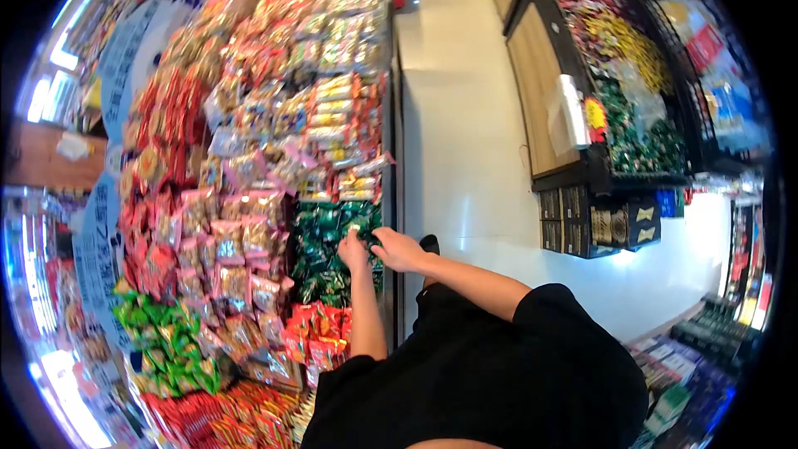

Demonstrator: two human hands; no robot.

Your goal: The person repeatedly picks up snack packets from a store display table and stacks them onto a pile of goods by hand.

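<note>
small, shiny dark green packets [320, 241] lie jumbled in a heap along the display's [396, 116] aisle-side edge.

Bright, cool-white interior light. Pale glare on the floor [461, 133], strongest low at right, nearly blown out; white streaks of light along the left edge. Round fisheye frame, corners black, shelving bent toward the rim. Snack packets [237, 237] slightly smeared, print mostly unreadable. Black clothing [482, 366] shows little detail.
</note>
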